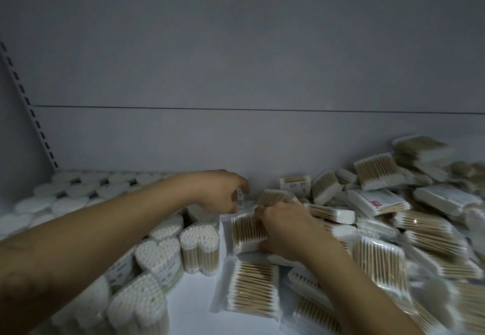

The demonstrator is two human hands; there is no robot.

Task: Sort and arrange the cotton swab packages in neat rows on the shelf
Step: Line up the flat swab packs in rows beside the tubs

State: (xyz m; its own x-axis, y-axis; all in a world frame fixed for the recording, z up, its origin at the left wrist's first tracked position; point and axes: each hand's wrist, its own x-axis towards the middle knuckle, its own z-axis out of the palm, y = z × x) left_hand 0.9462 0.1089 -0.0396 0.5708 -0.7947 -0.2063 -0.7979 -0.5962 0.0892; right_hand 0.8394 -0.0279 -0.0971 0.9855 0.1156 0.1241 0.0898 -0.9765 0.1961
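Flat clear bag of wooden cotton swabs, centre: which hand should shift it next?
Probably the right hand: it grips that flat clear bag, while the left hand pinches a small white pack.

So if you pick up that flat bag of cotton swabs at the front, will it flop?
Probably only a little: the flat bag is packed with straight wooden sticks side by side, which should keep it fairly stiff. Its shiny plastic wrap looks slippery, so it may slide.

Bare left forearm [99,232], bare right forearm [351,279], bare left grip [223,193], bare right grip [284,229], uncovered to the frame edge.
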